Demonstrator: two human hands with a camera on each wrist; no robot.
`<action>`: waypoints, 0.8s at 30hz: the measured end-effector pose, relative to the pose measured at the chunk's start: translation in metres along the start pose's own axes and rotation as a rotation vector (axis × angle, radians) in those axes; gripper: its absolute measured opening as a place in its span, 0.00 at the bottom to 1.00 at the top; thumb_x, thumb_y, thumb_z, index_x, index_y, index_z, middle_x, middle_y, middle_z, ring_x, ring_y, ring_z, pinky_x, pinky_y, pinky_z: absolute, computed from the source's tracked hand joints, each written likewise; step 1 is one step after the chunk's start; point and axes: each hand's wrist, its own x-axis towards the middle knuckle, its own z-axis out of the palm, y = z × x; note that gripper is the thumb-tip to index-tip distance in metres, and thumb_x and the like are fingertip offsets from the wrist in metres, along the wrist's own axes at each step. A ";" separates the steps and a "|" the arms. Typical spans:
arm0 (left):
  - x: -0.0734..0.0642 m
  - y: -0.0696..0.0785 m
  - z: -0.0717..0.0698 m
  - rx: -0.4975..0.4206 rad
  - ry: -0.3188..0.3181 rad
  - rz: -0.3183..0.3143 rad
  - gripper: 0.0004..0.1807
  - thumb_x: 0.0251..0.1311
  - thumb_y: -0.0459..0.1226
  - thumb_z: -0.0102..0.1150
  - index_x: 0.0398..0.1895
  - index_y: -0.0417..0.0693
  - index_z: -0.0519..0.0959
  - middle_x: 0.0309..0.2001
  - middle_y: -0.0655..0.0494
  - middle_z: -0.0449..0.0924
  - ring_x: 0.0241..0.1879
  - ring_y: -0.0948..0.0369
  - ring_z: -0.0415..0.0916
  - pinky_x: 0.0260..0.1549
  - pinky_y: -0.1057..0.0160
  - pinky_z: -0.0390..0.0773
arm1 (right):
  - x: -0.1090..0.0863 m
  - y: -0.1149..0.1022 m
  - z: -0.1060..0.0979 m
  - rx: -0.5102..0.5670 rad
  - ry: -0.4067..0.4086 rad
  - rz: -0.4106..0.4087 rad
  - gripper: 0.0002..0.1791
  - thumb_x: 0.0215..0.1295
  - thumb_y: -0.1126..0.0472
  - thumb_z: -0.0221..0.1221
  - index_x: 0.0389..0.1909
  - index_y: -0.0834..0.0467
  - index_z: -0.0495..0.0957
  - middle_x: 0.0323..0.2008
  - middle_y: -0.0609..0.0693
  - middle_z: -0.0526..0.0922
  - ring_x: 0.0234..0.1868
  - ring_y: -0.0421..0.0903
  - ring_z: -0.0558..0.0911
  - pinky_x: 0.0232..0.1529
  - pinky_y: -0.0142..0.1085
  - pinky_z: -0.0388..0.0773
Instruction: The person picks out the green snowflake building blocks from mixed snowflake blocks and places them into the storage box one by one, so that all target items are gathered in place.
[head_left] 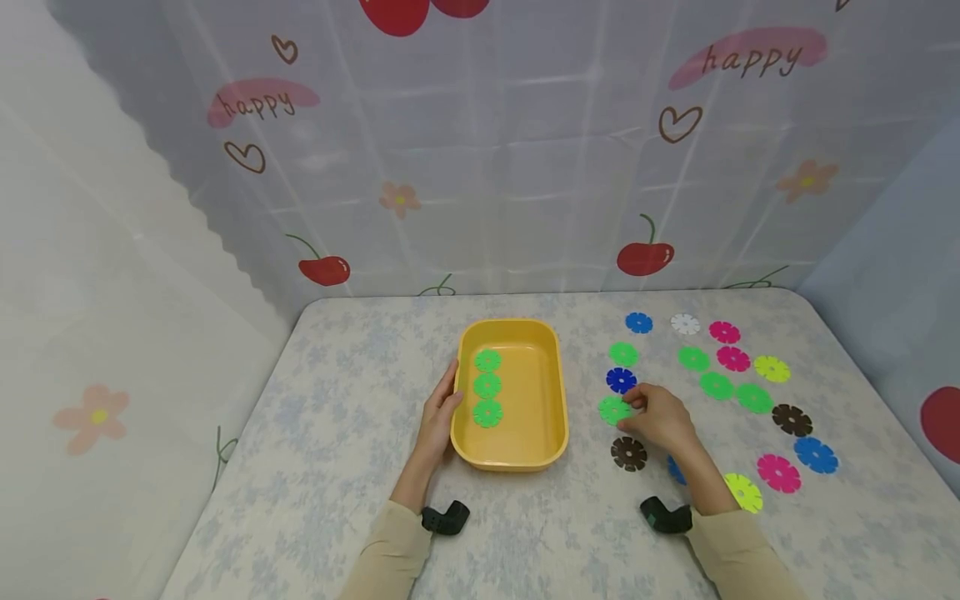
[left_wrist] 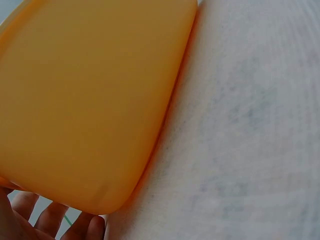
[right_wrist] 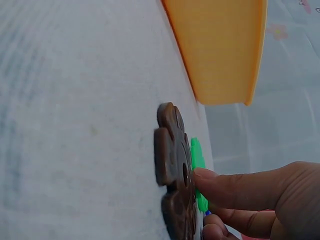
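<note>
A yellow plastic tray [head_left: 528, 392] stands mid-table with three green snowflake discs in a column along its left side; the middle one [head_left: 487, 385] lies flat. My left hand [head_left: 435, 423] holds the tray's left side, its thumb by the rim. In the left wrist view several fingertips [left_wrist: 50, 217] show beside the tray wall [left_wrist: 100, 100]. My right hand [head_left: 662, 418] pinches the right edge of a green snowflake disc [head_left: 612, 410] on the table. In the right wrist view its thumb touches that disc [right_wrist: 197, 155], partly hidden behind a brown disc [right_wrist: 172, 170].
Around my right hand lie a dark blue disc [head_left: 621, 380], another green disc [head_left: 623, 354] and the brown one. Several more discs in pink, yellow, green, blue, white and brown spread over the table's right side. A printed curtain [head_left: 510, 217] hangs behind the table.
</note>
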 end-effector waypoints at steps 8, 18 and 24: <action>0.000 -0.003 -0.001 -0.004 -0.004 0.018 0.29 0.77 0.36 0.37 0.78 0.56 0.51 0.79 0.59 0.45 0.78 0.61 0.40 0.75 0.54 0.47 | 0.000 0.001 0.001 0.018 0.026 -0.011 0.22 0.51 0.64 0.70 0.46 0.67 0.76 0.40 0.62 0.80 0.38 0.56 0.79 0.37 0.46 0.75; -0.001 -0.001 0.000 -0.010 0.001 0.000 0.29 0.77 0.35 0.37 0.78 0.58 0.52 0.79 0.61 0.45 0.78 0.62 0.41 0.75 0.55 0.49 | -0.002 0.001 -0.003 0.075 0.065 -0.035 0.11 0.59 0.65 0.64 0.42 0.63 0.77 0.34 0.58 0.81 0.32 0.51 0.78 0.28 0.37 0.72; 0.000 0.000 0.000 -0.018 -0.002 -0.001 0.29 0.77 0.37 0.38 0.78 0.61 0.53 0.78 0.63 0.46 0.78 0.63 0.42 0.74 0.56 0.50 | -0.003 0.000 -0.009 0.131 0.092 -0.018 0.11 0.60 0.66 0.62 0.43 0.65 0.79 0.35 0.60 0.82 0.32 0.51 0.80 0.28 0.35 0.75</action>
